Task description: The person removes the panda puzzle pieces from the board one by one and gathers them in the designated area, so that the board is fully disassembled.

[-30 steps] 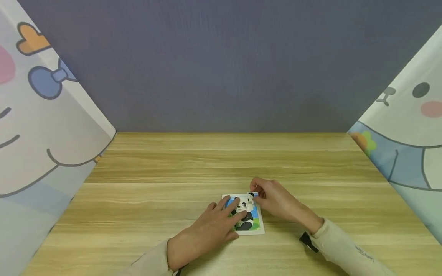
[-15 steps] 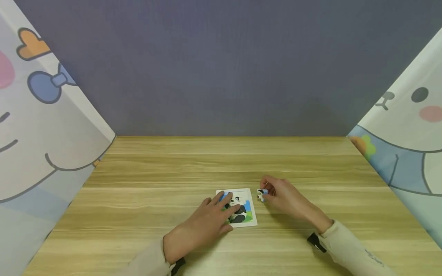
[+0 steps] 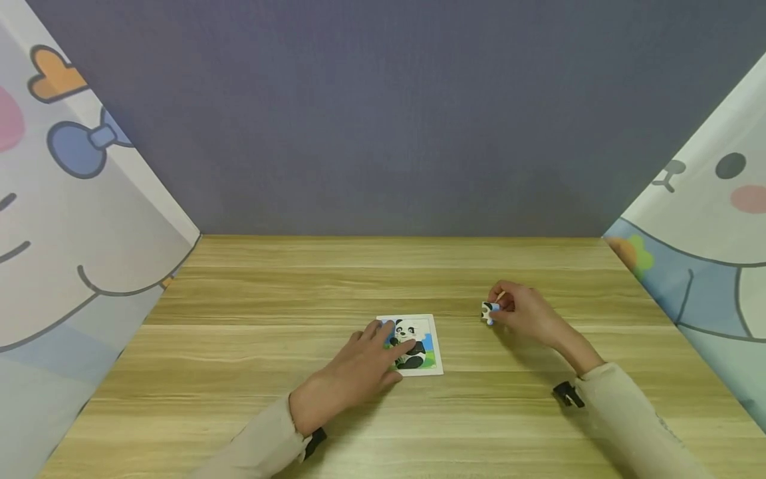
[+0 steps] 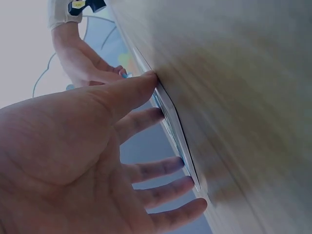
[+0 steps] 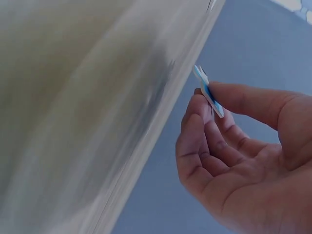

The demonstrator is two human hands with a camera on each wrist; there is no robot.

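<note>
A panda jigsaw puzzle (image 3: 428, 346) in a white frame lies on the table, its upper right corner showing bare white. My left hand (image 3: 356, 372) rests on the puzzle's left part with fingers spread and covers some of the picture. In the left wrist view its fingertips (image 4: 175, 165) touch the thin board (image 4: 176, 131). Off to the right, my right hand (image 3: 526, 316) pinches a small puzzle piece (image 3: 487, 311), blue, white and black. The right wrist view shows that piece (image 5: 208, 92) edge-on between thumb and fingers, apart from the table.
The wooden table (image 3: 269, 286) meets a dark grey panel (image 3: 395, 120) at the back. Cartoon-printed sheets stand along the left (image 3: 120, 219) and right (image 3: 718, 199). A black strap (image 3: 567, 394) hangs under the right wrist.
My right hand has lifted the puzzle piece out of the upper right corner and carried it to the right. My left hand has stayed on the puzzle.
</note>
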